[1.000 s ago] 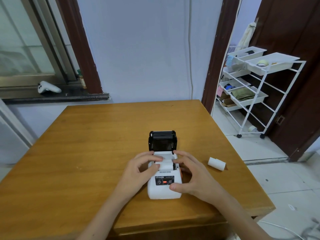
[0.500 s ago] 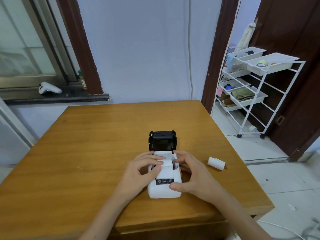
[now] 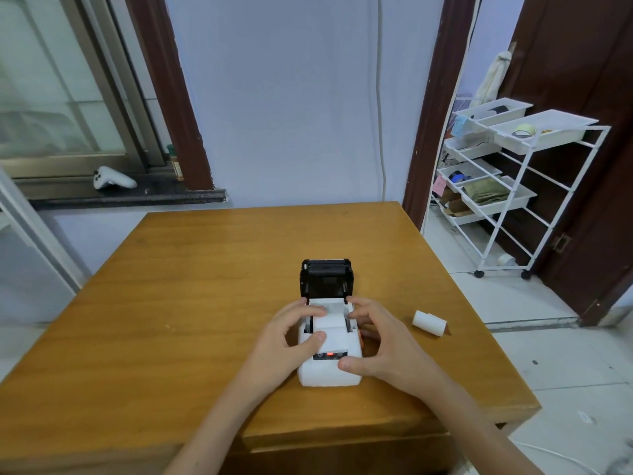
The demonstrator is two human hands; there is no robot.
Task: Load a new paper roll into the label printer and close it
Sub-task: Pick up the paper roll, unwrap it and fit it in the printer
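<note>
The label printer (image 3: 329, 354) is being steadied near the near edge of the table (image 3: 205, 286), its black lid (image 3: 326, 277) standing open at the far side. A paper roll (image 3: 329, 325) is being seated in the bay; its leading strip appears drawn toward the near side, though glare is washing out detail. The left hand (image 3: 291, 341) is resting curled on the paper, thumb pressing it. The right hand (image 3: 380, 347) is cupping the body, fingers loosely spread. A second roll (image 3: 430, 323) is lying to the right. Next: the strip is to be kept straight and the lid swung down.
</note>
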